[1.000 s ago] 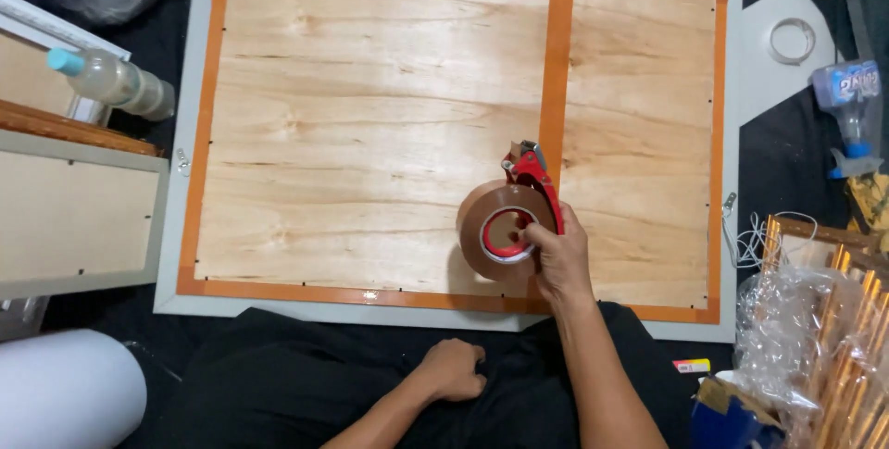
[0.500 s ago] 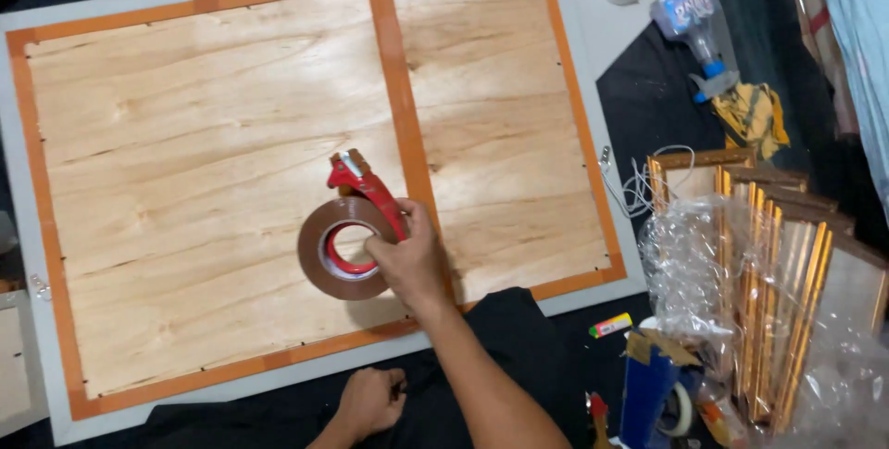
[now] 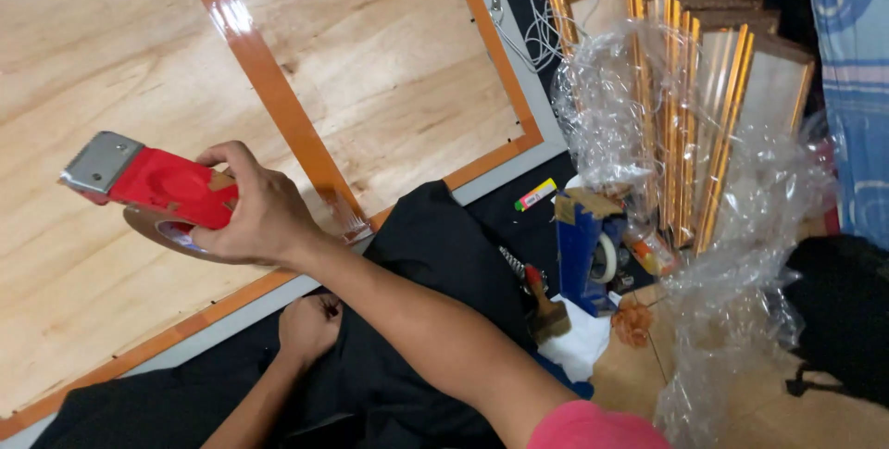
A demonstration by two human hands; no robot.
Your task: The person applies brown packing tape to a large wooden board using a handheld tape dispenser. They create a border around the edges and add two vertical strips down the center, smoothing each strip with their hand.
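Above the plywood panel (image 3: 111, 255), the right hand (image 3: 259, 213) grips a red tape dispenser (image 3: 153, 180), lifted off the board.

Bare wood lies open left of it; the brown roll (image 3: 148, 225) is mostly hidden beneath. The left hand (image 3: 310, 324) rests curled on the lap. Half a second earlier the dispenser lay flat; wrapped gilt frames (image 3: 694, 116) now crowd the right.

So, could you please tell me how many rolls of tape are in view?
2. One brown roll sits in the red tape dispenser held by the right hand over the plywood panel; one pale roll sits in the blue dispenser at right. Others may be hidden.
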